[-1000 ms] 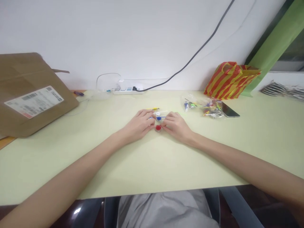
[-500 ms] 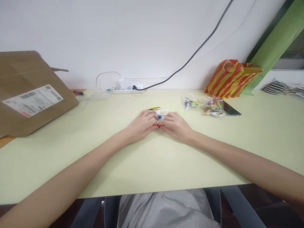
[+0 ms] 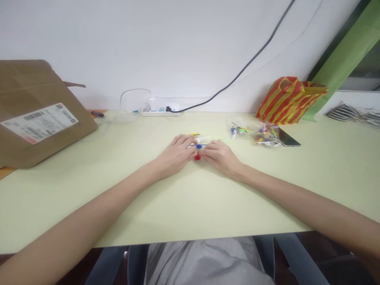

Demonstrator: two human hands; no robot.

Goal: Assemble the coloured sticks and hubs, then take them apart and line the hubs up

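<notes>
Small plastic pieces lie between my hands at the middle of the table. One is blue and round (image 3: 198, 146) with thin blue rods out to both sides; nearer me is a round red piece (image 3: 197, 157) with a clear rim. My left hand (image 3: 175, 155) is closed, with its fingertips against the left side of these pieces. From the right, my right hand (image 3: 221, 158) pinches at their edge, close to the red piece. Fingers hide the exact grip and how the pieces join. Just beyond my left fingers lies a thin yellow piece (image 3: 195, 134).
Clear bags of small coloured parts (image 3: 267, 134) lie at the right beside a phone (image 3: 287, 137). Behind stands a red-and-yellow striped bag (image 3: 291, 101). A cardboard box (image 3: 38, 114) occupies the left. A power strip (image 3: 160, 113) with a dark cable (image 3: 237, 75) sits along the wall.
My left fingers have shifted slightly up and away, uncovering more of the blue piece. The red piece now shows a round face, where a thin red edge showed before.
</notes>
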